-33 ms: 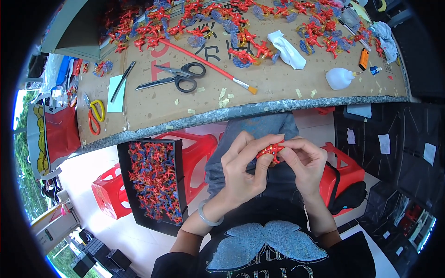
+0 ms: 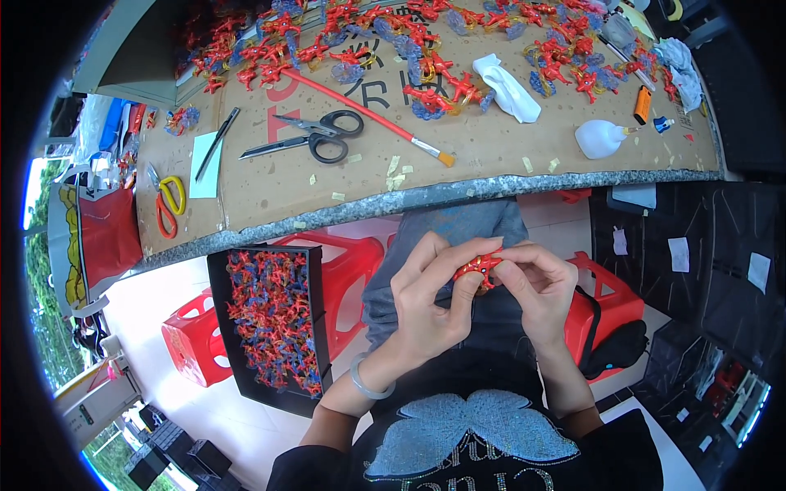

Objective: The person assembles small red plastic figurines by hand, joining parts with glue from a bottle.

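A: What's changed at the hands?
B: Nothing I can see. Both frames match: same grip, same piece, same spot.
A: Where's the piece?
B: Small red figure, right of centre in the frame, above the lap. Tilt unclear, fingers cover much of it.
A: Hands?
B: Left hand pinches it from the left, thumb below, fingertips over the top. Right hand has thumb and fingertips on its right side. Neither has let go. Can't tell which carries the load.
A: So for the work?
B: My read: mid-handling, fine fingertip work, not set down.
A: Around them?
B: Black tray at lower left, full of red and blue pieces. More red figures along the top of the frame on the tabletop. Black-handled scissors and red brush lie upper centre-left; white squeeze bottle upper right. Nobody's touching those.
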